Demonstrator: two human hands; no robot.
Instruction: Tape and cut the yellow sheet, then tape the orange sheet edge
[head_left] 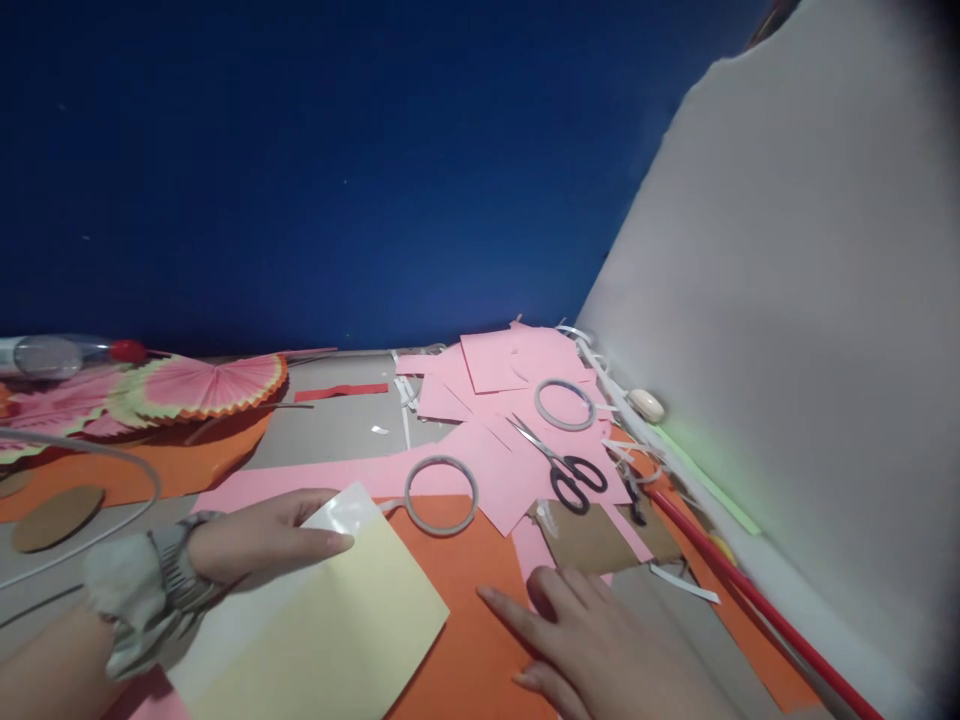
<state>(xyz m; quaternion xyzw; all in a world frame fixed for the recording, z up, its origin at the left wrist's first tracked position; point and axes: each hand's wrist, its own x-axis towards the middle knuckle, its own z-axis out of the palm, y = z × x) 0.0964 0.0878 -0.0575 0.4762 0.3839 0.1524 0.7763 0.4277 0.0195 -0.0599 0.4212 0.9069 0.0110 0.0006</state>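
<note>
Left hand (277, 540) pinches a pale-yellow card (337, 620) by its upper end, above orange paper (465, 575). Flat and matte, glossy by the thumb, the card slants, long axis seemingly eight to two o'clock, lower end cropped. Right hand (589, 635), loosely spread, holding nothing visible: three o'clock. Tape (441, 531): one o'clock. Scissors (556, 462): two o'clock.

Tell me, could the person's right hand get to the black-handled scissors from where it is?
Probably yes: the right hand seems to hold nothing, and the black-handled scissors lie uncovered on pink paper just beyond it, with nothing visible standing in between.
</note>
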